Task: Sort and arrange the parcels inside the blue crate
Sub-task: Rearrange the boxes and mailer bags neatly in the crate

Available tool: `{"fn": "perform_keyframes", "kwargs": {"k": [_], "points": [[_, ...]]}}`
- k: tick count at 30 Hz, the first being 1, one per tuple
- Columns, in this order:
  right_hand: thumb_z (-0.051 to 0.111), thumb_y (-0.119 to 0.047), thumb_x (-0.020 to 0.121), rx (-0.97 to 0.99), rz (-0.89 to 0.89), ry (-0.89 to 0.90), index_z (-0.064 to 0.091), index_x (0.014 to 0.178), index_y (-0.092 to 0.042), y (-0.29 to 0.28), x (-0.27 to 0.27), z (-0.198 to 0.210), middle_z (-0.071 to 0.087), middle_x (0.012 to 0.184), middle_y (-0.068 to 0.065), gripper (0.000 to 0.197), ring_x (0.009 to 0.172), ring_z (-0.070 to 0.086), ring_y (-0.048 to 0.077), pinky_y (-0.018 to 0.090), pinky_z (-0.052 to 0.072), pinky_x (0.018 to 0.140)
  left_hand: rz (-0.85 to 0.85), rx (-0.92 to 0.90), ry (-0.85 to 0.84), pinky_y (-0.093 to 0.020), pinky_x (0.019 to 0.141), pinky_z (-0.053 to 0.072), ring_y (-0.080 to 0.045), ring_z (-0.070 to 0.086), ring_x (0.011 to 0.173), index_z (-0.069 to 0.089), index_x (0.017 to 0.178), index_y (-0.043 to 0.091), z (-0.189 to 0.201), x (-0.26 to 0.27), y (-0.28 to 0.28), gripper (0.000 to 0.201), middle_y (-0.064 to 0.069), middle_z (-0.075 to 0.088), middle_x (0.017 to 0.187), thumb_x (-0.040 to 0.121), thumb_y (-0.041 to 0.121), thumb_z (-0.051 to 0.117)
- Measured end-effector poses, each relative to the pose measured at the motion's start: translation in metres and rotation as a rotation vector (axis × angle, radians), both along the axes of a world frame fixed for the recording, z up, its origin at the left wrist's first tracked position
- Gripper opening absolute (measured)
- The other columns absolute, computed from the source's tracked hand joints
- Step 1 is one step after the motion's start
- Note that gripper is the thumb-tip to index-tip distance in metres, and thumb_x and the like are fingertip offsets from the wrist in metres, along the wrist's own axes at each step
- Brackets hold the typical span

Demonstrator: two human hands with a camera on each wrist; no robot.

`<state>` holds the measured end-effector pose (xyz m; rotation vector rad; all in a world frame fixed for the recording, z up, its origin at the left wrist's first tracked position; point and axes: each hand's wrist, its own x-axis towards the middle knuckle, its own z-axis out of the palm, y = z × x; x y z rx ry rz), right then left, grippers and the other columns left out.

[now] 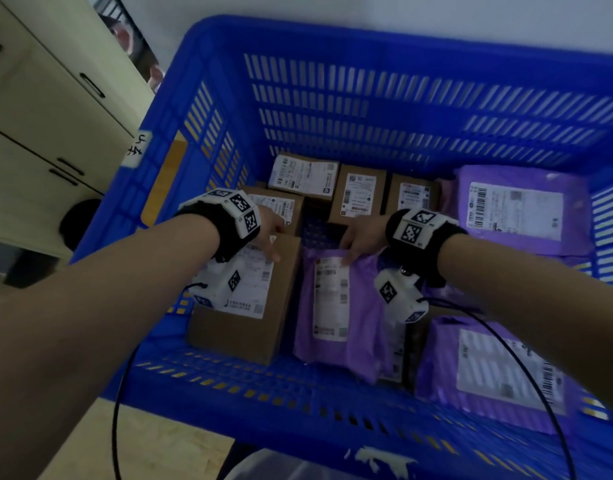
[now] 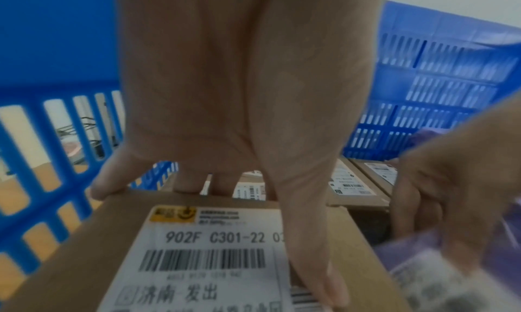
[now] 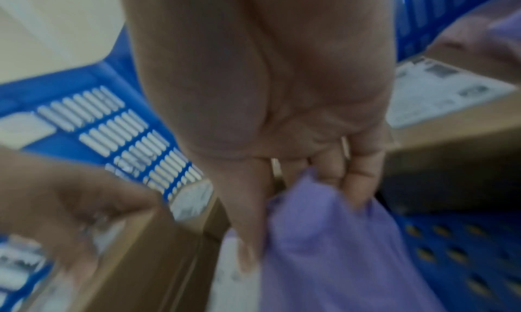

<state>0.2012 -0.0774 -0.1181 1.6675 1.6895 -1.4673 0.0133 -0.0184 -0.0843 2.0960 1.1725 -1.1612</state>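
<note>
It looks like an office or parcel storeroom: labelled parcels fill a blue crate (image 1: 208,98), with cream cabinets (image 1: 38,116) left of it.

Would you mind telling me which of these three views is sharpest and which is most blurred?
Head view: dim and wide-angle bent, yet the blue slatted plastic crate reads clearly. Left wrist view: sharpest, the white shipping label on the brown cardboard box is legible. Right wrist view: most blurred, smearing the right hand and the purple plastic mailer bag.
</note>
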Motion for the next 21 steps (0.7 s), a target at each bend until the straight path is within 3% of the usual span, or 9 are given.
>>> {"fn": "perform_keyframes", "kwargs": {"k": [4, 7, 8, 11, 13, 15, 16, 18, 21], "points": [[0.061, -0.029, 0.089, 0.076, 0.110, -0.119, 0.062, 0.121, -0.002, -0.005, -0.014, -0.012, 0.062, 0.124, 0.011, 0.042, 0.111, 0.058, 0.024, 0.029, 0.045, 0.094, -0.006, 0.013, -0.023, -0.022, 0.101, 0.033, -0.020, 0.040, 0.134, 0.033, 0.147, 0.016, 0.004, -0.006, -0.001, 0.069, -0.004, 0.040, 0.149, 0.088, 0.041, 0.061], [0.051, -0.021, 0.094, 0.090, 0.091, -0.128, 0.062, 0.108, 0.005, 0.005, -0.025, -0.006, 0.060, 0.104, 0.011, 0.032, 0.095, 0.054, 0.024, 0.016, 0.046, 0.076, 0.031, 0.010, -0.041, -0.026, 0.109, 0.028, -0.021, 0.031, 0.140, 0.022, 0.150, 0.017, 0.004, -0.009, -0.002, 0.072, -0.003, 0.026, 0.156, 0.092, 0.042, 0.055], [0.048, -0.018, 0.096, 0.138, 0.059, -0.119, 0.062, 0.104, 0.004, 0.011, -0.029, -0.004, 0.059, 0.103, 0.016, 0.027, 0.093, 0.053, 0.024, 0.020, 0.045, 0.074, 0.053, 0.008, -0.049, -0.027, 0.111, 0.026, -0.021, 0.028, 0.142, 0.021, 0.151, 0.017, 0.003, -0.010, -0.003, 0.073, -0.003, 0.023, 0.157, 0.092, 0.043, 0.054], [0.044, -0.016, 0.098, 0.226, -0.098, -0.022, 0.056, 0.123, 0.005, 0.033, -0.044, 0.000, 0.058, 0.124, 0.019, 0.035, 0.109, 0.057, 0.031, 0.037, 0.049, 0.091, 0.134, 0.025, -0.062, -0.029, 0.110, 0.028, -0.022, 0.031, 0.140, 0.025, 0.149, 0.015, -0.002, -0.014, -0.004, 0.075, -0.003, 0.028, 0.155, 0.090, 0.048, 0.056], [0.048, -0.016, 0.097, 0.215, -0.205, 0.057, 0.051, 0.129, 0.002, 0.046, -0.054, -0.003, 0.059, 0.119, 0.018, 0.037, 0.100, 0.060, 0.031, 0.034, 0.050, 0.081, 0.156, 0.037, -0.048, -0.028, 0.105, 0.035, -0.023, 0.039, 0.135, 0.028, 0.148, 0.013, -0.006, -0.015, -0.007, 0.077, -0.006, 0.035, 0.151, 0.087, 0.051, 0.057], [0.053, -0.016, 0.095, 0.170, -0.273, 0.085, 0.027, 0.144, -0.005, 0.054, -0.061, -0.005, 0.056, 0.115, 0.017, 0.056, 0.088, 0.056, 0.028, 0.038, 0.051, 0.076, 0.159, 0.016, -0.015, -0.027, 0.097, 0.039, -0.024, 0.043, 0.131, 0.031, 0.147, 0.012, -0.008, -0.016, -0.010, 0.076, -0.007, 0.039, 0.148, 0.088, 0.053, 0.055], [0.054, -0.016, 0.095, 0.150, -0.285, 0.087, 0.012, 0.148, -0.008, 0.057, -0.064, -0.007, 0.054, 0.115, 0.018, 0.069, 0.087, 0.054, 0.027, 0.043, 0.053, 0.080, 0.154, 0.008, -0.003, -0.028, 0.097, 0.040, -0.024, 0.044, 0.130, 0.032, 0.146, 0.011, -0.009, -0.017, -0.012, 0.075, -0.008, 0.040, 0.147, 0.088, 0.054, 0.053], [0.056, -0.016, 0.094, 0.136, -0.263, 0.060, -0.001, 0.150, -0.008, 0.061, -0.068, -0.007, 0.054, 0.112, 0.018, 0.081, 0.087, 0.054, 0.027, 0.047, 0.053, 0.086, 0.143, -0.002, 0.000, -0.032, 0.103, 0.040, -0.025, 0.044, 0.130, 0.033, 0.146, 0.011, -0.011, -0.018, -0.014, 0.072, -0.009, 0.040, 0.147, 0.090, 0.054, 0.050], [0.056, -0.017, 0.094, 0.144, -0.307, 0.000, -0.008, 0.150, -0.005, 0.065, -0.074, -0.004, 0.050, 0.128, 0.025, 0.086, 0.093, 0.059, 0.028, 0.035, 0.053, 0.062, 0.128, -0.023, 0.004, -0.032, 0.107, 0.036, -0.026, 0.040, 0.134, 0.028, 0.147, 0.007, -0.007, -0.019, -0.012, 0.070, -0.011, 0.035, 0.150, 0.094, 0.047, 0.047]]}}
